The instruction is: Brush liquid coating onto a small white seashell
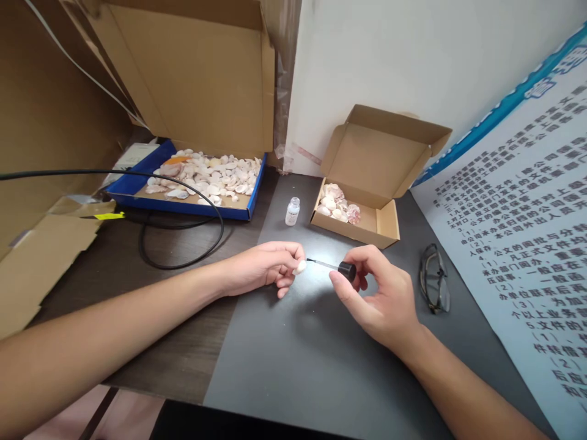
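Note:
My left hand [275,267] pinches a small white seashell [300,267] between thumb and finger, above the dark grey mat. Held by its black cap, a thin brush applicator [346,271] is in my right hand [385,299]. The brush tip points left and comes close to the shell; whether they touch I cannot tell. Behind the hands stands an uncapped small glass bottle [292,211] with a label, upright on the mat. To its right, an open small cardboard box [362,236] holds several shells [334,203].
A blue-sided box [183,206] full of shells [215,174] stands back left, lid raised. A black cable [220,235] loops in front of it. Glasses [433,279] lie at the right beside a printed sheet [518,232]. Cardboard [55,263] lies along the left.

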